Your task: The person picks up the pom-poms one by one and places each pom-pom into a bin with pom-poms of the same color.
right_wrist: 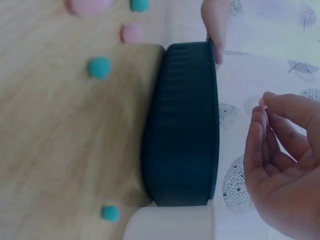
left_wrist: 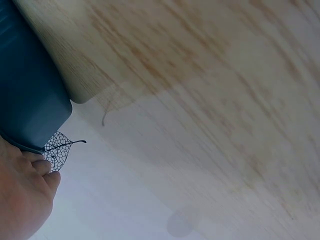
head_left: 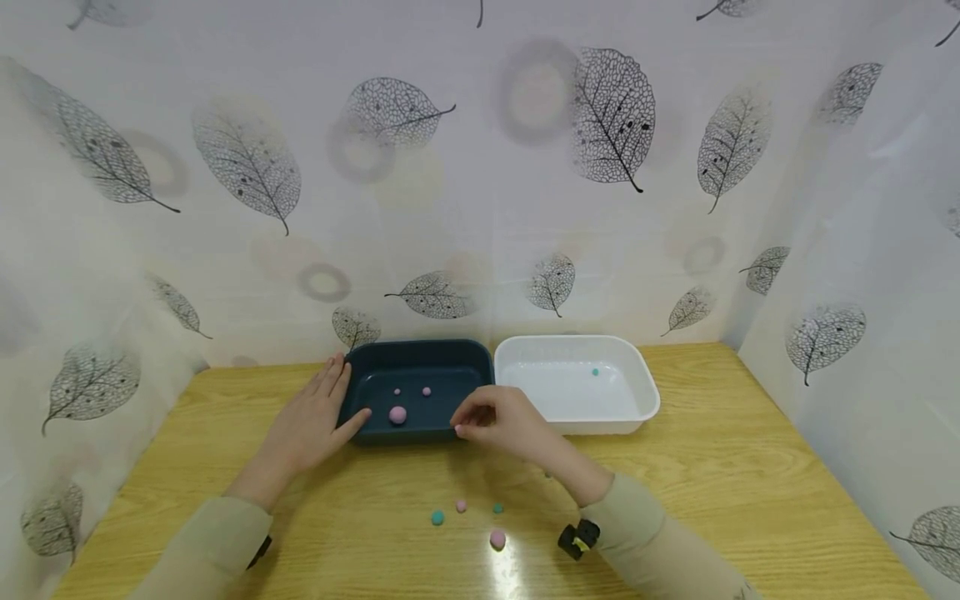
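Note:
My right hand (head_left: 510,425) pinches a small pink ball (head_left: 458,428) between thumb and fingertip, above the near right rim of a dark blue tray (head_left: 416,357). In the right wrist view the hand hovers past the tray's rim, the ball barely showing at the fingertips. My left hand (head_left: 307,421) rests on the left end of that tray, its fingers along the side and its thumb stretched over the near rim. Inside the tray lie a larger pink ball (head_left: 397,415) and two small pink balls, one at the middle (head_left: 427,391).
A white tray (head_left: 577,426) stands right of the dark one, with a small green ball (head_left: 596,372) inside. On the wooden table (head_left: 337,525) in front lie a teal ball (head_left: 437,517), a smaller green ball (head_left: 498,507) and two pink balls, the bigger one nearest (head_left: 498,539).

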### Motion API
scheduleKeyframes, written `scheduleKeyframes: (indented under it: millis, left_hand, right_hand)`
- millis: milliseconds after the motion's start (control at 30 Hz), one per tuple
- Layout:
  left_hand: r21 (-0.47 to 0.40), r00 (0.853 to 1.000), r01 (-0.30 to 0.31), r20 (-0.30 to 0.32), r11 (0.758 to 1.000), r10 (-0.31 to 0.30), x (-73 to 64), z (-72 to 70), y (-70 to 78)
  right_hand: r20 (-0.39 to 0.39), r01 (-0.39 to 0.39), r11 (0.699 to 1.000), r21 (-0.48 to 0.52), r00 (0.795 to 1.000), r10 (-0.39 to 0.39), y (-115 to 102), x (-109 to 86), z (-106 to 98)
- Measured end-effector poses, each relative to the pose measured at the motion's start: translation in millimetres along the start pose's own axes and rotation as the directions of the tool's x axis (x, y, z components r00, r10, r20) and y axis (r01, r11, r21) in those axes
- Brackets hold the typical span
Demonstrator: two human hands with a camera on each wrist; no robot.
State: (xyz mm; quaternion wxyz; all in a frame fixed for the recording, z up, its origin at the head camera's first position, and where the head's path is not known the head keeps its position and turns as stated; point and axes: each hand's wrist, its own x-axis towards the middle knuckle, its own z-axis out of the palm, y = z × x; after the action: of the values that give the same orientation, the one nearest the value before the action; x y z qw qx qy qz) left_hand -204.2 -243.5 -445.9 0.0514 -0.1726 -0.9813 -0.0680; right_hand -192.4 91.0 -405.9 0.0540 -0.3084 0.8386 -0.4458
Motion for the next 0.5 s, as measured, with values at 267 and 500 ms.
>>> scheduleKeyframes:
  millis: [267, 500]
  left_hand:
    - [-0.008, 1.000, 0.010, -0.001, 1.000, -0.010, -0.1, -0.4, 0.2]
    - [0.006, 1.000, -0.001, -0.013, 1.000, 0.001, -0.8, -2.1, 1.7]
  right_hand:
    - [-0.029, -0.041, 0.997, 0.060, 0.999, 0.043, 1, 20.3, -8]
    - [-0.070, -0.077, 0.995, 0.055, 0.994, 0.081, 10, 34.5, -13]
